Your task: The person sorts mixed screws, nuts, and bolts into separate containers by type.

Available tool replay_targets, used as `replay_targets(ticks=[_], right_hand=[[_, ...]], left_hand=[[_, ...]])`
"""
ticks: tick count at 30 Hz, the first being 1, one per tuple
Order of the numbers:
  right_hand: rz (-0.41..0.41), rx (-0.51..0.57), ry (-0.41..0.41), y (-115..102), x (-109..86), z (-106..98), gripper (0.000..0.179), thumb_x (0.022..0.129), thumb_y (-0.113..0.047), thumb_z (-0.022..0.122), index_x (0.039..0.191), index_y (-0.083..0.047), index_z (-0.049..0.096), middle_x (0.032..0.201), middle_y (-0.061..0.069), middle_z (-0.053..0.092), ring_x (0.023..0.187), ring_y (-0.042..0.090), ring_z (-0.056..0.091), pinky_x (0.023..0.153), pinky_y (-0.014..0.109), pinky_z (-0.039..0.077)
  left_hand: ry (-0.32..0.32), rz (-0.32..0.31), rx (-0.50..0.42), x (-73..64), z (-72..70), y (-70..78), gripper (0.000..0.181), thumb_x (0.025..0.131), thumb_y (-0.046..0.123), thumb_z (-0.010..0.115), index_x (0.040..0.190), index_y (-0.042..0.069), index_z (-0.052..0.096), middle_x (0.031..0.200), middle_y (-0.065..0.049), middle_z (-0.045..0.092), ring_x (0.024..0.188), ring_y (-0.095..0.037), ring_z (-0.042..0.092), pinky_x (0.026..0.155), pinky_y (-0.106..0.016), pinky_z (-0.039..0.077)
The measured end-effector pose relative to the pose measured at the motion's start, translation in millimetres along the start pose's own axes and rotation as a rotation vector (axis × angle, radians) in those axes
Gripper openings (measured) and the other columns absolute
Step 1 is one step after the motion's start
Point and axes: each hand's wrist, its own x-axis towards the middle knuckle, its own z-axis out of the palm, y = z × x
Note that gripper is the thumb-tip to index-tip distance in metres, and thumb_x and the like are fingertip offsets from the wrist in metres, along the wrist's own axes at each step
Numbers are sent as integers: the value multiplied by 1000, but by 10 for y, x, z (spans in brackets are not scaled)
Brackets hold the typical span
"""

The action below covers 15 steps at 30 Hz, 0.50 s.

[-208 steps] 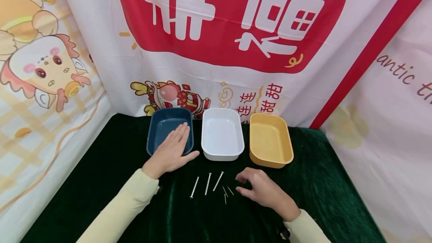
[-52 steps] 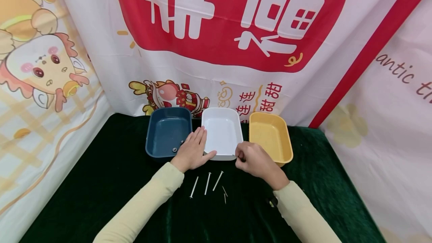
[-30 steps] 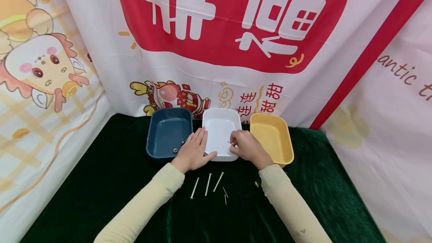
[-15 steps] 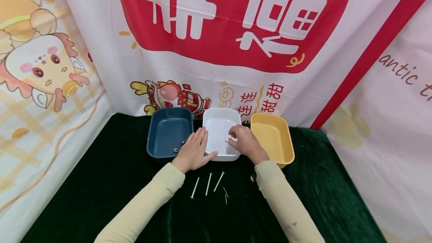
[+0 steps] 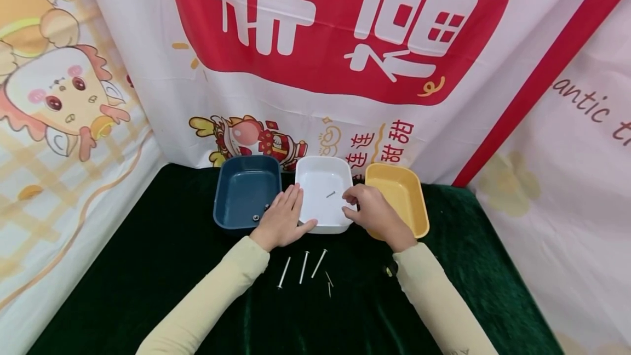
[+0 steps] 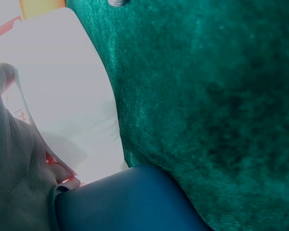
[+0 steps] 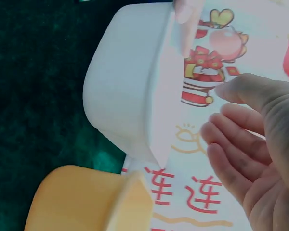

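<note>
A small nail (image 5: pixel 331 194) lies in the white tray (image 5: pixel 325 221). My right hand (image 5: pixel 378 213), fingers loosely bent and holding nothing, hovers over that tray's right rim. In the right wrist view its thumb and fingers are apart. My left hand (image 5: pixel 282 217) rests with straight fingers on the white tray's left rim, and the left wrist view shows it against the tray wall. On the cloth in front are two thin small nails (image 5: pixel 329 278) and three longer, thicker nail-like pieces with flat heads (image 5: pixel 303 267).
To the left stands a blue tray (image 5: pixel 236 179) with small metal nuts (image 5: pixel 256 218) in it, partly hidden by the left hand. A yellow tray (image 5: pixel 423 218) stands to the right. Dark green cloth (image 5: pixel 276 322) covers the table, and a printed curtain (image 5: pixel 325 81) hangs behind.
My left hand has shifted from the blue tray to the white one. The right hand carried one small nail from the cloth, released it inside the white tray, and drew back rightward.
</note>
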Motion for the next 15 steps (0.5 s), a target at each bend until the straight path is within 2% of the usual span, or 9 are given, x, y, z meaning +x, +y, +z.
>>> replay_targets(ticks=[7,15], right_hand=[[-69,-18,-17,-51,-263,-108,24,92,-19,84,112,-7,79,105,8,78,92,18,71,89,38,64],[-155,-39,-59,-177,-503,-92,26,90,-20,86,111,-9,77,105,5,77,92,13,71,86,32,65]], left_hand=[[-18,-8,13,-12,-48,44,100,104,72,39,169,1,10,179,-14,6,168,-32,3,136,-52,7],[8,-2,15,-62,-89,82,97,105,68,42,168,-2,15,178,-18,11,167,-35,9,135,-54,12]])
